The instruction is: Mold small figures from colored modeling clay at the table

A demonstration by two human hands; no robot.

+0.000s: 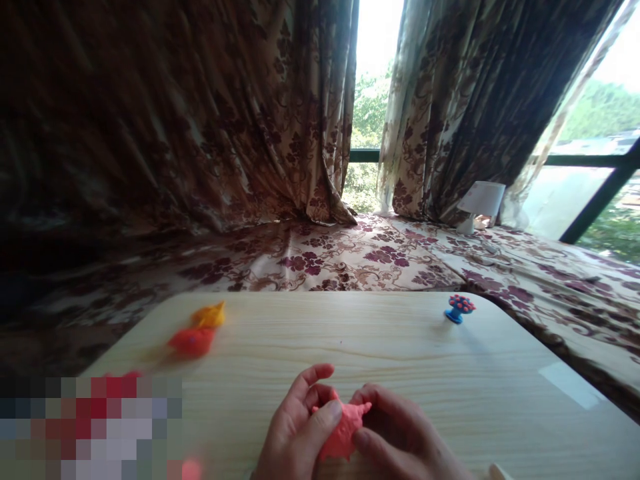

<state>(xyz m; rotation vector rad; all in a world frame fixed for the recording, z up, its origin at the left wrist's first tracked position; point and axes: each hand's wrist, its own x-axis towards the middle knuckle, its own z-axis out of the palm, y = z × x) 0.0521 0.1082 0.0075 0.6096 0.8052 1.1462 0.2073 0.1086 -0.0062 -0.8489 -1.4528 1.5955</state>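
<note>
Near the front edge of the table, a pink lump of modelling clay (345,433) with a spiky, uneven outline is held between both hands. My left hand (300,427) grips it from the left, thumb pressed on its face and the index finger raised. From the right, my right hand (400,427) pinches its edge between thumb and fingers. Part of the clay is hidden behind the fingers. At the far right stands a small blue clay piece (459,309) on a foot, its top dotted with pink balls.
On the left of the pale wooden table (300,333) lie a yellow lump (209,315) and a red-orange lump (193,342). A pixelated patch covers the lower left corner. Behind are a flower-patterned cloth (340,260), curtains (250,120) and a white lamp (483,199).
</note>
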